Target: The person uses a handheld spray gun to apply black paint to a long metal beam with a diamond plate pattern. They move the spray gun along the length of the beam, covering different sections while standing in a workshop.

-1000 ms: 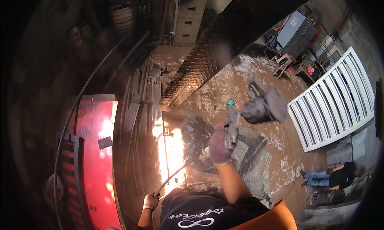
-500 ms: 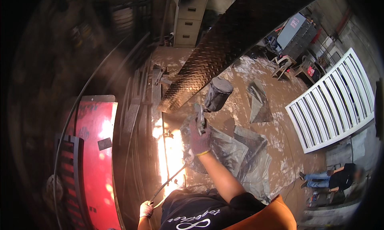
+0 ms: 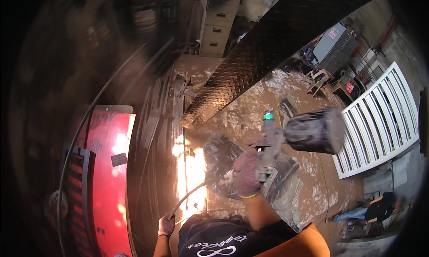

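Observation:
My right hand (image 3: 246,173), in a dark reddish knit glove, is closed round the handle of a spray gun (image 3: 269,145). Its large, paint-stained dark cup (image 3: 315,131) sticks out to the right, and a green fitting shows at the gun's far end. Lower left, my gloved left hand (image 3: 166,225) is wrapped round a thin dark hose (image 3: 187,196), which runs up toward the right hand. Beyond the gun, a long dark diamond-plate panel (image 3: 228,85) slants from the centre to the upper right, apart from both hands.
Brown, paint-spattered floor bears crumpled plastic sheeting (image 3: 223,161). On the left stand a red panel (image 3: 107,176) and a dark slatted frame (image 3: 82,181). A white slatted panel (image 3: 377,123) leans at right, with a person (image 3: 380,208) below it. A filing cabinet (image 3: 219,22) stands at the back.
My right hand has swung the spray gun rightward and nearer, away from the diamond-plate panel, and its cup now points right. My left hand has shifted slightly upward with the hose.

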{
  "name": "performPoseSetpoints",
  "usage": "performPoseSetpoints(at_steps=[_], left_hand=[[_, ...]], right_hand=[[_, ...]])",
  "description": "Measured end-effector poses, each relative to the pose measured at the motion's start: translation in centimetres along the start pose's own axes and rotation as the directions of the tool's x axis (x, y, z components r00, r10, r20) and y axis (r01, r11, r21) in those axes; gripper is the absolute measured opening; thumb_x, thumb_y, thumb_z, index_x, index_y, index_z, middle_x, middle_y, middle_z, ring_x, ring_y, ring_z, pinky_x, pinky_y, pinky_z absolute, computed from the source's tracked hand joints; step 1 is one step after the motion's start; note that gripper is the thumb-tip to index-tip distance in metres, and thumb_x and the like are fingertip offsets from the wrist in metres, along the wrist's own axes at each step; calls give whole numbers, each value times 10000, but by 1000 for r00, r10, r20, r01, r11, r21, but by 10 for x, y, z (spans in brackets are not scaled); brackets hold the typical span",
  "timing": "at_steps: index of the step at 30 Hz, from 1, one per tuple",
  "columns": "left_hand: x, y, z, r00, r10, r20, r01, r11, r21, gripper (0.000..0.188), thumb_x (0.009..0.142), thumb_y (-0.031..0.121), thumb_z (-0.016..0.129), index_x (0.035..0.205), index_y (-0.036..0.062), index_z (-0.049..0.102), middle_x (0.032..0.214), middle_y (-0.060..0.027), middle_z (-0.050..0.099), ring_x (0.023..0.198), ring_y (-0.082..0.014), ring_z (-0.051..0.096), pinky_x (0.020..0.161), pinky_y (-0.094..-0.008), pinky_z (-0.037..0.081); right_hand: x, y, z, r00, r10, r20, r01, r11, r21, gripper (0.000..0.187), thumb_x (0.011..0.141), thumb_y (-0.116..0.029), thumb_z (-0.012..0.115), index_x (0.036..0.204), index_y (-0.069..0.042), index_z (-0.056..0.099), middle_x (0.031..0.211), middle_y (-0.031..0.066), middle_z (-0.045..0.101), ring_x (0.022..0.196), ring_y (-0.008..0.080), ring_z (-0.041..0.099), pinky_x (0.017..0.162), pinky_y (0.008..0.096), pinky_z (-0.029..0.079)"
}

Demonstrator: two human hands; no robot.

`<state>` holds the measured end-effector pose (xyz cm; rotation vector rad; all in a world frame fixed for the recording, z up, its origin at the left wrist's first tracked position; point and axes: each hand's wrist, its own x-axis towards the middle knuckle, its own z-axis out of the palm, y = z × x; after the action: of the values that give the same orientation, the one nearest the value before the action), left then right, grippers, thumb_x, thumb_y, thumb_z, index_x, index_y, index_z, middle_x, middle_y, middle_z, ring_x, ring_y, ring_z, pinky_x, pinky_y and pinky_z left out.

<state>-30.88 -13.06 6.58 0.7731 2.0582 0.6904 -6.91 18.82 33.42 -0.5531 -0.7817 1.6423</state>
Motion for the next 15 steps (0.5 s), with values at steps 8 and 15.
performPoseSetpoints(at_steps=[8,15], left_hand=[[-30,-140,-12,974,-226,-17,220,963,-157,159,888,-64,616,966,25,721,772,2,632,687,-100,567,619,-276,460],[-20,-32,-8,995,-52,84,32,975,220,178,919,200,670,965,42,740,792,-189,694,737,-236,694,697,-357,531]], right_hand=[[1,61,19,960,-242,-144,34,607,-794,379,979,-189,667,1298,1,590,1050,96,669,982,170,630,847,303,494],[27,27,14,837,-541,83,244,234,-941,291,993,-99,604,1263,1,564,994,76,618,874,181,606,775,337,503]])
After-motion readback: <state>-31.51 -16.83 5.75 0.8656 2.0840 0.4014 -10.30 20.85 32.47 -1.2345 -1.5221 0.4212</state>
